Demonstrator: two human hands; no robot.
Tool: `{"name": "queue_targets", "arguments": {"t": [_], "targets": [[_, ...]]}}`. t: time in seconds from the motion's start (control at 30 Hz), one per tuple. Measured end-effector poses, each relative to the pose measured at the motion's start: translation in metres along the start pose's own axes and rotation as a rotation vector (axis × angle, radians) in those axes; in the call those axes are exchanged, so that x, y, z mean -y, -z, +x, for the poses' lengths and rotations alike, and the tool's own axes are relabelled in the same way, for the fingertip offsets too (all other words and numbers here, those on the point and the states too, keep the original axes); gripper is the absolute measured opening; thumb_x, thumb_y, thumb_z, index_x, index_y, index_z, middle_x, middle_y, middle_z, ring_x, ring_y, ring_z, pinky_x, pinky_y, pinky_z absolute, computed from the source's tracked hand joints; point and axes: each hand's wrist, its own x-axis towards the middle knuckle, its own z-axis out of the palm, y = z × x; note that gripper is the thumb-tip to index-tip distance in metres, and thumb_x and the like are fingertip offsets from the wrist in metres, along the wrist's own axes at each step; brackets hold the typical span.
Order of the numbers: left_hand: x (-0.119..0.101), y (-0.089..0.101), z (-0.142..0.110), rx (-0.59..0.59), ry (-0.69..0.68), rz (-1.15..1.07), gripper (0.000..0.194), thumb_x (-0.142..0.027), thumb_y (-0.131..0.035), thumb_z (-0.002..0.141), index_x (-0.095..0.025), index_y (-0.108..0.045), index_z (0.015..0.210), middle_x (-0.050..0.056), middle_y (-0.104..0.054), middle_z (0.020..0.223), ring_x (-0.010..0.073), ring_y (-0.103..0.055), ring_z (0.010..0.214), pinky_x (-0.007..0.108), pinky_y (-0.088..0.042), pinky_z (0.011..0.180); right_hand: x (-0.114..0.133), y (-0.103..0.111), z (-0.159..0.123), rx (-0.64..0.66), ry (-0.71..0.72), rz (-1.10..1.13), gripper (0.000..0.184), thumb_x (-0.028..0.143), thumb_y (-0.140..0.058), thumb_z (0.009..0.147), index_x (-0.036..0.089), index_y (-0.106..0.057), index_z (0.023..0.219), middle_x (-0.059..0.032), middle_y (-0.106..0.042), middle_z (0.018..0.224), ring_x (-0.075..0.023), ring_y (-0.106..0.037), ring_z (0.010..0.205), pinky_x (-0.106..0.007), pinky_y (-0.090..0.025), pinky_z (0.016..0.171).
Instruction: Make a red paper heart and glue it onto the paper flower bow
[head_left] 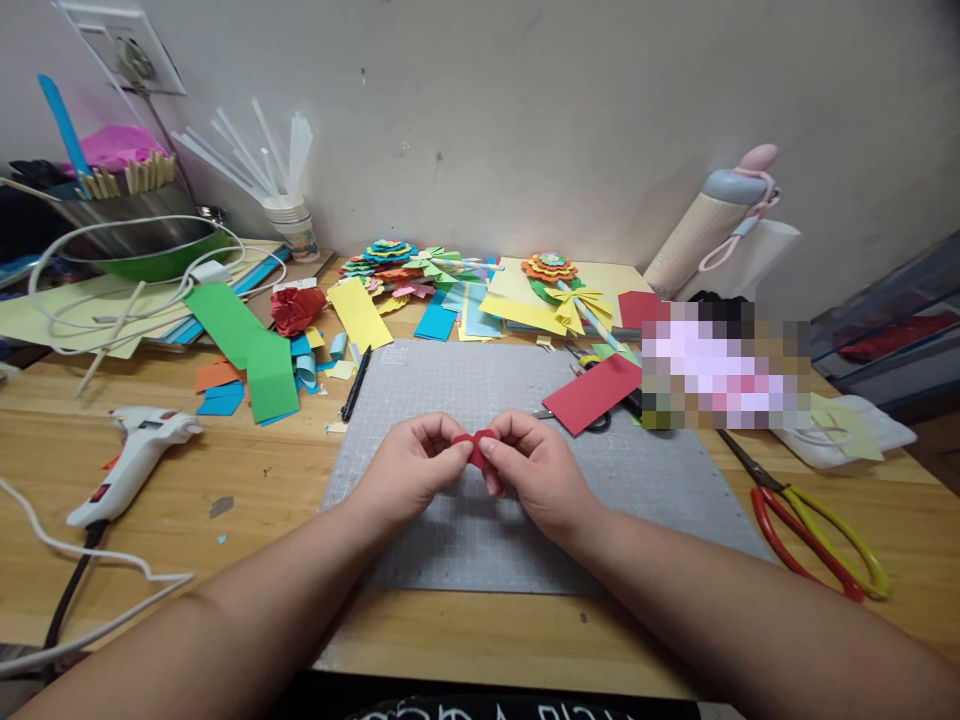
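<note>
Pinching a small dark-red paper piece (478,455) from opposite sides with left grip (409,460) and right grip (538,475), closed on it, presumably for even control. Holding it above the grey gridded rectangular cutting mat (480,545), bare toward the near edge; crowded far right by a red paper rectangle (592,392).

A hand could pass over the bench (262,480) between the glue gun (129,468) at the left of the frame and the grey mat (442,385), or across the mat's upper middle, beyond the left hand (405,462) and right hand (541,472) at centre. Paper flowers (551,266) crowd the upper centre, green strips (273,372) lie left of centre, a red card (592,393) right of centre, and red-and-yellow scissors (763,476) obstruct the right.
</note>
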Motion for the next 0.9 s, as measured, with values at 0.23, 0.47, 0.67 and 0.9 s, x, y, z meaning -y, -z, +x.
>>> {"name": "queue_targets", "arguments": {"t": [0.23,0.47,0.67,0.9], "targets": [[0.004,-0.002,-0.001,-0.037,-0.063,0.021,0.017,-0.027,-0.065,0.066,-0.018,-0.052,0.060,-0.001,-0.058,0.061,0.0109,-0.051,0.058,0.024,-0.039,0.055,0.001,-0.002,-0.003,0.005,0.069,-0.041,0.023,0.036,-0.064,0.079,0.020,-0.050,0.071,0.0056,-0.053,0.056,-0.0074,-0.047,0.047,-0.022,-0.038,0.047],[0.004,-0.001,-0.009,-0.136,-0.377,0.197,0.012,-0.022,-0.060,0.077,-0.019,-0.054,0.066,-0.001,-0.056,0.067,0.0129,-0.052,0.066,0.026,-0.041,0.062,-0.004,0.000,-0.002,0.065,0.085,-0.006,0.017,0.037,-0.063,0.083,0.022,-0.055,0.087,0.0042,-0.055,0.065,-0.0102,-0.053,0.055,-0.022,-0.041,0.049],[0.009,0.001,-0.006,-0.106,-0.270,0.154,0.011,-0.029,-0.063,0.078,-0.019,-0.059,0.082,0.000,-0.060,0.075,0.0136,-0.054,0.069,0.026,-0.042,0.063,0.002,-0.002,-0.002,0.045,0.121,-0.054,0.020,0.037,-0.062,0.081,0.020,-0.055,0.073,0.0048,-0.052,0.059,-0.0090,-0.048,0.050,-0.024,-0.040,0.049],[0.009,0.001,-0.003,-0.108,-0.178,0.090,0.022,-0.034,-0.067,0.076,-0.019,-0.058,0.089,0.001,-0.060,0.079,0.0145,-0.057,0.072,0.027,-0.044,0.065,0.001,-0.002,-0.003,0.078,0.121,-0.121,0.018,0.034,-0.060,0.083,0.020,-0.054,0.073,0.0051,-0.050,0.058,-0.0091,-0.046,0.051,-0.023,-0.038,0.050]]}}
